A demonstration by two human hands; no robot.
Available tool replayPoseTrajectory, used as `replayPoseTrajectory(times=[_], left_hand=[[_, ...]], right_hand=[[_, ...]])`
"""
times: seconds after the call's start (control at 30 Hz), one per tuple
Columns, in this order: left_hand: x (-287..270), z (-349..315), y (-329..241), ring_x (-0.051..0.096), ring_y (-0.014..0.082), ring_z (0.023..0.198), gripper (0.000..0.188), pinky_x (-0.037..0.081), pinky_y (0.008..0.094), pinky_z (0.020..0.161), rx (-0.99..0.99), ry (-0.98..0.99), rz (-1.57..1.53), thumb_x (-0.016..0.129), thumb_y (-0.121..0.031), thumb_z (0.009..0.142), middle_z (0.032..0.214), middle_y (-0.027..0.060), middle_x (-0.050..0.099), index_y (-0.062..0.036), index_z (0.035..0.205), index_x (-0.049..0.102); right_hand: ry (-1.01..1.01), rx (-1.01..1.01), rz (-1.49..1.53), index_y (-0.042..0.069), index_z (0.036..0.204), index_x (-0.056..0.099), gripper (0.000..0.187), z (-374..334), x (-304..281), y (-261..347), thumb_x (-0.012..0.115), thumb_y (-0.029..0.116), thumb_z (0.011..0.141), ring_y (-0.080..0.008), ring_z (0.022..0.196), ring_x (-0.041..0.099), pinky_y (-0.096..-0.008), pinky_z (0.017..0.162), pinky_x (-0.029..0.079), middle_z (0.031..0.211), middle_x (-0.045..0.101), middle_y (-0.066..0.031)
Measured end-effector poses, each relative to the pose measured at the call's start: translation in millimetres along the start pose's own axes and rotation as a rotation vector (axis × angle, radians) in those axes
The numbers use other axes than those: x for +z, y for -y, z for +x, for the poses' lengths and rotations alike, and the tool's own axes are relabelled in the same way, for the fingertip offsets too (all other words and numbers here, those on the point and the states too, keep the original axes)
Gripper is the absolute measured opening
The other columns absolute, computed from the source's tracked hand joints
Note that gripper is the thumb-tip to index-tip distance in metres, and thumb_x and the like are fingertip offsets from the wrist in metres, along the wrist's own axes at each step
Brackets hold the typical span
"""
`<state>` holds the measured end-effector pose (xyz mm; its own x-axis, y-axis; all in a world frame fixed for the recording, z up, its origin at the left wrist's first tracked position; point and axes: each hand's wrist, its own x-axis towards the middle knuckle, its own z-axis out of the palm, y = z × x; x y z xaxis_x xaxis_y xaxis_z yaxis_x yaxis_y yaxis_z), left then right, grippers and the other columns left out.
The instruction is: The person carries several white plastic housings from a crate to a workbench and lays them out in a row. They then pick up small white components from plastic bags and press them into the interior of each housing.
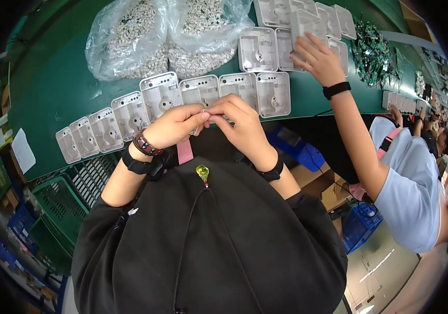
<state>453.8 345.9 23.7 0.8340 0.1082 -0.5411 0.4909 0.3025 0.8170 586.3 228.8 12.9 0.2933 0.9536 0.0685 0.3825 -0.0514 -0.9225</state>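
Close together in front of my chest, my left hand (177,124) and my right hand (239,125) meet at the fingertips. Both are closed in a pinch around a small white part (203,111), mostly covered by the fingers, so its exact kind does not show. Just beyond them, a row of light grey plastic housings lies open side up along the near table edge. The nearest are a housing (162,97) beyond my left hand and a housing (273,94) to the right of my right hand.
Two clear plastic bags (98,52) of small white parts stand on the green table (41,99). More housings (258,49) sit at the far right, where a co-worker's hand (320,60) touches one. Beyond lies a heap of green wired parts (373,55). Green crates (59,204) stand lower left.
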Motion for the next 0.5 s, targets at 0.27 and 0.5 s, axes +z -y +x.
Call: replayPoseTrajectory(times=[0.27,0.5], left_hand=[[-14.6,-4.7,11.3,0.033,0.0044,0.043,0.024,0.027,0.0181,0.038,-0.04,-0.155,-0.129,0.039,-0.025,0.09,0.065,-0.0013,0.047,-0.0046,0.089,0.051],[-40.6,-16.3,12.8,0.029,0.0039,0.038,0.022,0.022,0.0166,0.034,-0.03,-0.353,-0.256,0.038,-0.024,0.09,0.064,-0.0005,0.045,-0.0044,0.092,0.049]], right_hand=[[-0.254,-0.148,-0.542,0.007,0.069,0.057,0.014,4.4,-51.7,-59.1,0.066,0.001,0.06,-0.0251,0.073,0.053,-0.0313,0.06,0.043,0.079,0.053,-0.007],[-0.088,-0.171,-0.961,0.013,0.066,0.058,0.011,4.6,-105.7,-151.6,0.066,0.01,0.059,-0.0236,0.081,0.048,-0.0332,0.069,0.04,0.087,0.05,-0.0036]])
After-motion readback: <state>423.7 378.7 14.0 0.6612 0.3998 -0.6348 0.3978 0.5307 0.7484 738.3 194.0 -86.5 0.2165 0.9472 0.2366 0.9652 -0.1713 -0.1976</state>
